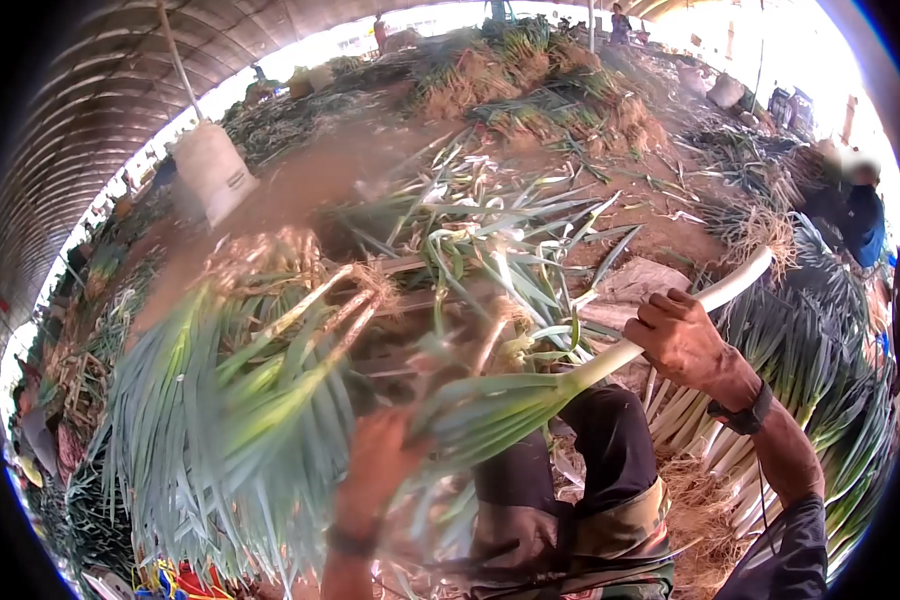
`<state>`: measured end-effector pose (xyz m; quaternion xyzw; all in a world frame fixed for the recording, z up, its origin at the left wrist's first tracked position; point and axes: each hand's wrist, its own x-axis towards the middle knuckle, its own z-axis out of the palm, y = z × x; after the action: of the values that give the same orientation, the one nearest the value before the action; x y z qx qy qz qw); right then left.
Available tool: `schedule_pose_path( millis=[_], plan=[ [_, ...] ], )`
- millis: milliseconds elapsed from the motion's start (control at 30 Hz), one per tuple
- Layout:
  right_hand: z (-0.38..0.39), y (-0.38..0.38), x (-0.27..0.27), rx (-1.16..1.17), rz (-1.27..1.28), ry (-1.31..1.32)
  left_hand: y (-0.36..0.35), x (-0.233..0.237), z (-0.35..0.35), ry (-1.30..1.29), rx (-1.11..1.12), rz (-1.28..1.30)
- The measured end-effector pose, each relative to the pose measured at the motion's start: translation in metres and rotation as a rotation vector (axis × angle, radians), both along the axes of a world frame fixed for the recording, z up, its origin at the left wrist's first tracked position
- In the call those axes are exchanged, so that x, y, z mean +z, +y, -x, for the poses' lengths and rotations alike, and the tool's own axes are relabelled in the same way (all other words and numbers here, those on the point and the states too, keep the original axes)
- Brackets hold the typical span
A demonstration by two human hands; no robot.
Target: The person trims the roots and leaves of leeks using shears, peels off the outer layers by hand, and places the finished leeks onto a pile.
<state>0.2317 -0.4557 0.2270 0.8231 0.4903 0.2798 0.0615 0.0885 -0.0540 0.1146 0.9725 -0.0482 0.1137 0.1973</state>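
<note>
A leek point(608, 363) with a long pale stem slants across my lap, its root end up to the right and its green leaves down to the left. My right hand point(680, 338) is closed around the stem. At the leaf end is my left hand point(385, 452), smeared by motion, so its fingers and any grip cannot be made out. Left of it lies a big heap of leeks point(185, 400) with brownish roots, partly blurred. More leeks point(795, 350), with clean white stems, are piled on my right.
Cut leaves and trimmings point(510, 235) litter the ground ahead. A white sack point(210, 170) stands at the left beside a pole. Further heaps of leeks point(540, 90) lie behind. Another person point(862, 215) is at the far right.
</note>
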Motion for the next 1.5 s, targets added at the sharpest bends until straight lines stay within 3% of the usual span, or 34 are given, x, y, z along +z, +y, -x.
schedule_pose_path(
  millis=[33,133,167,267,300,433,533,567,600,667,700,733,767,833,900,967,1033,1067,1100,1200,1333,1433,1467,1500],
  plan=[
    [0.001,0.000,0.001,0.000,-0.003,0.005,-0.002,0.007,-0.001,0.119,0.046,0.083],
    [0.004,0.006,0.002,-0.002,0.027,0.000,-0.016,0.012,-0.006,-0.023,0.117,0.243],
    [0.007,0.007,0.003,-0.055,0.061,0.025,-0.019,0.019,-0.007,-0.057,0.011,0.302],
    [0.006,0.012,-0.010,-0.014,0.074,-0.118,-0.041,0.010,-0.021,-0.221,-0.068,0.157],
    [0.011,0.011,-0.004,0.020,0.094,-0.177,-0.049,0.017,-0.023,-0.072,-0.074,0.201],
    [0.016,0.001,0.011,-0.036,0.127,-0.154,-0.052,0.031,-0.029,-0.001,-0.162,0.317],
    [0.004,-0.039,0.005,-0.139,0.059,-0.160,-0.026,0.030,-0.028,-0.016,-0.058,0.253],
    [-0.001,-0.063,-0.003,-0.172,0.036,-0.140,-0.004,0.004,-0.032,-0.139,0.000,0.120],
    [0.015,-0.068,0.022,-0.192,-0.007,-0.111,0.018,-0.026,-0.037,-0.259,0.062,-0.013],
    [0.030,-0.110,0.036,-0.422,0.027,0.057,0.045,-0.044,-0.041,-0.264,0.195,-0.063],
    [0.027,-0.153,0.017,-0.514,-0.020,0.074,0.054,-0.050,-0.041,-0.267,0.264,-0.088],
    [0.039,-0.162,0.029,-0.905,-0.120,0.334,0.059,-0.056,-0.040,-0.232,0.289,-0.020],
    [0.050,-0.188,0.031,-1.084,-0.137,0.392,0.063,-0.062,-0.037,-0.196,0.314,0.049],
    [0.083,-0.236,0.021,-1.133,-0.352,0.185,0.071,-0.074,-0.032,-0.098,0.287,0.150],
    [0.116,-0.291,0.005,-1.351,-0.645,0.201,0.075,-0.095,-0.026,0.060,0.297,0.060],
    [0.151,-0.362,-0.027,-1.434,-0.799,0.041,0.074,-0.112,-0.023,0.183,0.306,-0.010],
    [0.199,-0.455,-0.077,-1.464,-0.984,-0.141,0.061,-0.102,-0.016,0.243,0.237,0.142],
    [0.224,-0.466,-0.084,-1.554,-0.910,-0.213,0.058,-0.098,-0.015,0.270,0.202,0.219],
    [0.247,-0.484,-0.084,-1.785,-1.113,0.010,0.066,-0.114,-0.018,0.300,0.164,0.187],
    [0.308,-0.510,-0.113,-2.004,-1.079,0.012,0.061,-0.125,-0.017,0.359,0.208,0.243],
    [0.312,-0.509,-0.149,-1.875,-0.822,0.044,0.064,-0.170,-0.021,0.325,0.082,0.166],
    [0.244,-0.478,-0.163,-1.506,-0.599,0.058,0.054,-0.172,-0.026,0.356,0.065,0.083],
    [0.220,-0.446,-0.153,-1.468,-0.653,0.224,0.050,-0.172,-0.026,0.360,0.062,0.036],
    [0.187,-0.391,-0.127,-1.440,-0.524,0.349,0.040,-0.153,-0.027,0.455,0.099,0.084]
  ],
)
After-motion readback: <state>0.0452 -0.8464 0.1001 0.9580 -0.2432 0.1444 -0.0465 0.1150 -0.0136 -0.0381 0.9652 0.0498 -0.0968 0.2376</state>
